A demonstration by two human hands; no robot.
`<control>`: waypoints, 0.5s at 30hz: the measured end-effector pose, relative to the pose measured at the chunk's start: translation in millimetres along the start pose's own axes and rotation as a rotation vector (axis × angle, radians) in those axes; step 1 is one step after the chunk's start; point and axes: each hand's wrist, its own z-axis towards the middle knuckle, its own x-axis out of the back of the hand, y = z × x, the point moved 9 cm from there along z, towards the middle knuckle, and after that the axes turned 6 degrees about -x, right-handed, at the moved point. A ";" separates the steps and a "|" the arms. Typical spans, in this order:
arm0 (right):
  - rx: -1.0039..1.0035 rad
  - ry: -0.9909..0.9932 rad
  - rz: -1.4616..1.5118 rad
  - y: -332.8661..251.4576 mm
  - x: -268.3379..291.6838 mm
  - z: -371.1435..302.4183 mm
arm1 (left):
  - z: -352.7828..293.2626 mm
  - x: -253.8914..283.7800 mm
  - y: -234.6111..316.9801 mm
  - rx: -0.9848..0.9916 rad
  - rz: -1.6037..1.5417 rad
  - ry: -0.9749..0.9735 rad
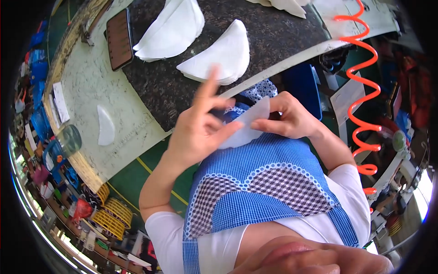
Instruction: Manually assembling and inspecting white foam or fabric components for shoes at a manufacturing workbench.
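My right hand [289, 116] pinches a thin white cloth-like piece [253, 121] by its edge between thumb and fingers. The piece hangs in front of my blue checked apron, just off the table's near edge. My left hand [194, 130] is open, its fingers apart and partly blurred, with the index finger stretched up. Its thumb tip overlaps the left side of the white piece; whether it presses on it I cannot tell. Beyond my hands, a stack of white half-moon pieces [223, 55] lies on the dark speckled tabletop [148, 91], with another such stack [171, 32] behind it.
A phone [119, 40] lies at the far left of the dark top. One white crescent [106, 125] rests on the pale table part. More pale pieces [287, 4] lie at the back. An orange coiled hose [365, 86] hangs on the right, near a blue seat [303, 89].
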 end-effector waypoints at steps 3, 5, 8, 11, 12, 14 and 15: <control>-0.051 0.006 0.148 -1.5 18.6 7.1 | -21.4 15.2 -30.9 0.325 -0.458 0.100; 0.151 0.126 0.131 -23.1 40.7 28.7 | 0.3 46.6 -22.3 0.153 -0.400 0.303; -0.035 0.279 -0.133 -24.7 72.8 69.3 | 26.5 76.3 -37.1 0.120 -0.128 0.485; -0.082 0.239 -0.251 -14.8 70.9 84.1 | 27.9 71.2 -59.3 0.124 -0.097 0.483; -0.084 0.233 -0.252 -12.0 69.0 85.8 | 27.0 69.8 -65.2 0.148 -0.067 0.478; -0.119 0.265 -0.264 -6.2 68.3 86.3 | 25.6 68.1 -71.8 0.185 -0.082 0.488; -0.124 0.258 -0.266 -4.2 66.7 86.9 | 25.3 68.0 -73.6 0.172 -0.061 0.492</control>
